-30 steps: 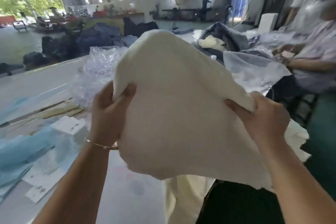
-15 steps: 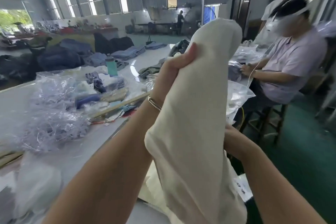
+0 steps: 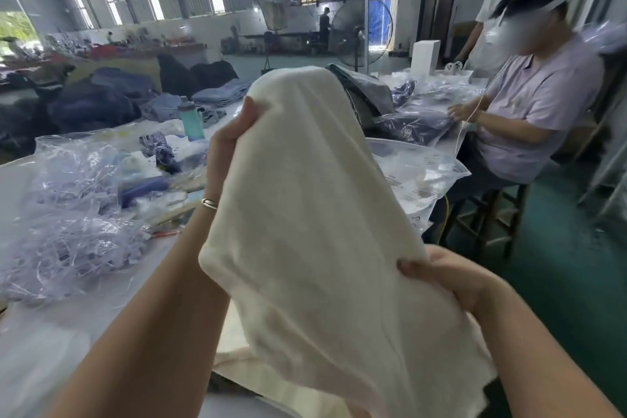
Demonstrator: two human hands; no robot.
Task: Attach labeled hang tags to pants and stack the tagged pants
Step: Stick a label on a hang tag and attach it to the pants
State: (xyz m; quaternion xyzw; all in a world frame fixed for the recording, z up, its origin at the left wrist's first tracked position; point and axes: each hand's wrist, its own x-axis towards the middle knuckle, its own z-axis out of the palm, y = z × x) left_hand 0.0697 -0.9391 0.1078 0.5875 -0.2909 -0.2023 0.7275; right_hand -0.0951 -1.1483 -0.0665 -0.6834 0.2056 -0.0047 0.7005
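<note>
Behind you the tabletop stays cluttered; your left hand has lifted the cream pants upright, right hand gripping lower, both grips clenched on cloth, untagged.

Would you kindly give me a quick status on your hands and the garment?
Left hand grips cream pants up high. Right hand pinches the lower edge. No hang tag visible. Nothing in the way.

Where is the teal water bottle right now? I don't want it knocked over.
In the head view the teal water bottle stands upright on the table, left of the raised cream pants, beyond the clear plastic bags and before the folded blue garments.
</note>
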